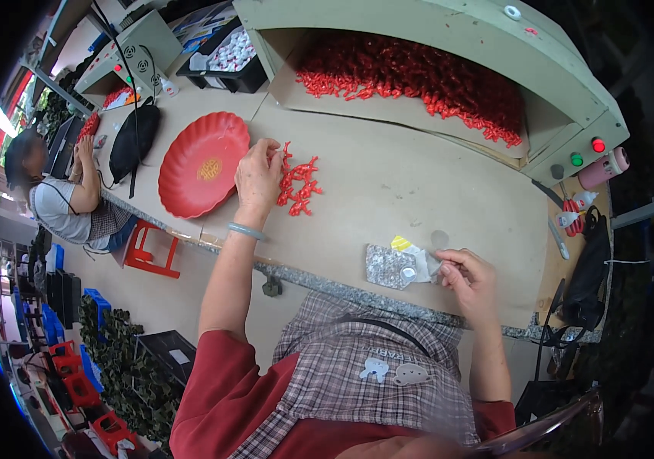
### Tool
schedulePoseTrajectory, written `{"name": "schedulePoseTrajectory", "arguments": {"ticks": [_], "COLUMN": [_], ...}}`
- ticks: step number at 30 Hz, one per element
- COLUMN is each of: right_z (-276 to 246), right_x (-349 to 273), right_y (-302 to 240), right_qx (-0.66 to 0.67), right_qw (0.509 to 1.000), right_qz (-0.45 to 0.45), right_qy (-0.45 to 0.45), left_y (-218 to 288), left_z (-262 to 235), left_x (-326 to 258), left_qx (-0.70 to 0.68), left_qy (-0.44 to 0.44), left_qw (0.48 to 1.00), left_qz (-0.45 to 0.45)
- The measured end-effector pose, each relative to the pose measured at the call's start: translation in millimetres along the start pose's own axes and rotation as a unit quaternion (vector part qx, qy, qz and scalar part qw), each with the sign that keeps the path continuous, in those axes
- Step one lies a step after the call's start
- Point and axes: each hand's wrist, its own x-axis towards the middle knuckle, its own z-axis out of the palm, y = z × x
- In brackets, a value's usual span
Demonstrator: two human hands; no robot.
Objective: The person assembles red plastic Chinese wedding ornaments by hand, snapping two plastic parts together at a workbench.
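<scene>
Red plastic pieces (298, 186) are lying on the tabletop (411, 191) beside your left hand (258, 177), whose fingers are pinching one; your right hand (471, 277) is gripping a small white piece (432, 265); a nudge risks scattering them.

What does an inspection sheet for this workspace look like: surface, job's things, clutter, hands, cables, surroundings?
Surface: tan worktable, stone-edged front.
Job's things: small red plastic pieces by the red tray; foil sheet with a small white cap.
Clutter: pink bottle, red-handled scissors, black bag.
Hands: left hand on the red pieces; right hand pinches a small pale item, kind unclear.
Cables: black cable running to the black bag.
Surroundings: hopper of red pieces, seated co-worker, red stool.
</scene>
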Motion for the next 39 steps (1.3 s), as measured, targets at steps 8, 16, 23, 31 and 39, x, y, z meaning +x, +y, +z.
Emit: {"name": "schedulePoseTrajectory", "arguments": {"ticks": [8, 16, 23, 31, 39], "right_z": [-8, -10, -15, -13, -27], "right_x": [0, 27, 58, 91, 174], "right_y": [4, -7, -8, -7, 28], "right_qx": [0.000, -0.008, -0.052, -0.084, -0.190], "right_qw": [1.000, 1.000, 0.998, 0.996, 0.976], "right_qz": [0.006, -0.006, -0.021, -0.033, -0.066], "right_qy": [-0.005, 0.018, -0.001, -0.022, 0.089], "left_y": [4, 42, 70, 76, 70], "left_z": [4, 70, 131, 156, 139], "left_x": [17, 91, 130, 146, 154], "left_qx": [0.131, 0.051, 0.022, 0.027, -0.196], "left_qy": [-0.062, -0.060, -0.061, -0.091, -0.116], "left_qw": [0.988, 0.979, 0.975, 0.975, 0.973], "left_qz": [0.056, 0.187, 0.212, 0.203, 0.047]}}
